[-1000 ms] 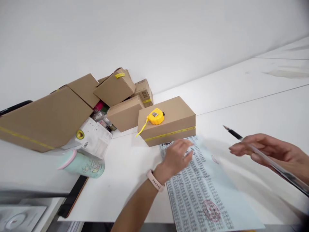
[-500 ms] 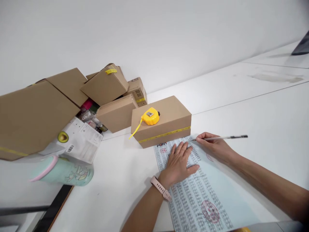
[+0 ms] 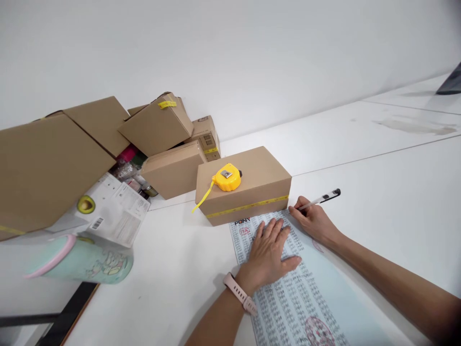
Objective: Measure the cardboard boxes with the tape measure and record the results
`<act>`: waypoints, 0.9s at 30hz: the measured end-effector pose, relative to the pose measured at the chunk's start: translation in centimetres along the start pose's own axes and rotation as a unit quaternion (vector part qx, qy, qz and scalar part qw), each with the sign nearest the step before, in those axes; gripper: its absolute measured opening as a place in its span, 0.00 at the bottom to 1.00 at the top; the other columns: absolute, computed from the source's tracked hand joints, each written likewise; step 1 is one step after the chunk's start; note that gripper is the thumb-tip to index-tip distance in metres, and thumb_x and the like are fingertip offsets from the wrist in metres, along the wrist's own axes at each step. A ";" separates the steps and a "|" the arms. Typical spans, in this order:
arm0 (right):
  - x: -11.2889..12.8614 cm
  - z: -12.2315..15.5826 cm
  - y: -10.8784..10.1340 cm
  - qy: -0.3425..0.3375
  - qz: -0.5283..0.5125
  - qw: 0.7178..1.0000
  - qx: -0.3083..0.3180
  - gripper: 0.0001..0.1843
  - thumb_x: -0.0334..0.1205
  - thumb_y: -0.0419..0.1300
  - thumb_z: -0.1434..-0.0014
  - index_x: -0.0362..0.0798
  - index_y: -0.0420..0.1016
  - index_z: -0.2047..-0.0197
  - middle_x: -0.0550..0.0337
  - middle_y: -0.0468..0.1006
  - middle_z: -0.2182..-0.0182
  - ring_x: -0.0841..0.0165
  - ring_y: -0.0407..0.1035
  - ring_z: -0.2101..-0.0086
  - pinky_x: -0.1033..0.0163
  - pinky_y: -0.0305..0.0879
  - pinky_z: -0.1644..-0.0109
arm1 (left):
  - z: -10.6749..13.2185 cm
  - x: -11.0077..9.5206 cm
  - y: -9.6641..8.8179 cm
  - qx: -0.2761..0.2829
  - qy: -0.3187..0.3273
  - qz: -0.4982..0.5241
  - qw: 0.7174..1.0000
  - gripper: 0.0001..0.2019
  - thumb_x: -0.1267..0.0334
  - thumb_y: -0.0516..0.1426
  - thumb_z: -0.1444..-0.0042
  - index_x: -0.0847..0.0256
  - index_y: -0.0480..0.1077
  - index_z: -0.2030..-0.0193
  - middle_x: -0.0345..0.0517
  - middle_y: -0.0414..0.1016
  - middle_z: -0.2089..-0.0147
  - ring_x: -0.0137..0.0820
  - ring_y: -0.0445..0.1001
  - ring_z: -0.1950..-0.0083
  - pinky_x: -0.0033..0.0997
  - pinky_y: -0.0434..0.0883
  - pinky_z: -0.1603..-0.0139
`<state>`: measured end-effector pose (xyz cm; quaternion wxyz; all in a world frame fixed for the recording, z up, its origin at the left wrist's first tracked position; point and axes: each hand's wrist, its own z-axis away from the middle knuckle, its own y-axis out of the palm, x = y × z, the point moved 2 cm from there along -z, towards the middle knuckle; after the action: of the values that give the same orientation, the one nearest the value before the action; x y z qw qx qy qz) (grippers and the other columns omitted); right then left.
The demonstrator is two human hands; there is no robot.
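A light-blue sheet of paper [image 3: 334, 293], filled with columns of dark handwriting and red stamps, lies on the white table. My left hand [image 3: 268, 254] rests flat on it with the fingers spread, a pink band around the wrist. Near the sheet's upper edge, my right hand [image 3: 315, 221] grips a pen [image 3: 320, 198] with a clear barrel and black end; its tip is hidden by the fingers. Just beyond the sheet stands a cardboard box [image 3: 248, 175] with a yellow strip along its side. On top of that box sits a yellow tape measure [image 3: 227, 177], its tape end hanging out.
More cardboard boxes [image 3: 156, 126] are piled at the back left, by the wall. A white package with an avocado picture [image 3: 115, 211] and a mint-green bottle with a pink ring [image 3: 97, 259] lie at the left edge. A dark object [image 3: 450, 81] stands far right.
The pen in my right hand has swung to a steeper angle, its black end now higher and further left. My left hand stays flat on the paper. The view has shifted slightly.
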<state>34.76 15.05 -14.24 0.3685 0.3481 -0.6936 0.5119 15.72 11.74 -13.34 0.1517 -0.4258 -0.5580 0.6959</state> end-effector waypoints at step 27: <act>0.5 0.2 0.0 0.006 -0.004 1.000 0.016 0.18 0.53 0.57 0.42 0.52 0.59 0.74 0.68 0.59 0.83 0.72 0.52 0.80 0.64 0.50 0.77 | 0.1 -0.3 -0.3 -0.006 -0.001 -0.004 1.000 0.31 0.46 0.53 0.35 0.54 0.54 0.30 0.51 0.44 0.23 0.39 0.37 0.23 0.52 0.41 0.25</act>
<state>34.49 14.83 -13.86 0.3694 0.3534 -0.6816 0.5236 15.76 11.59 -12.98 0.1515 -0.4235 -0.5639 0.6926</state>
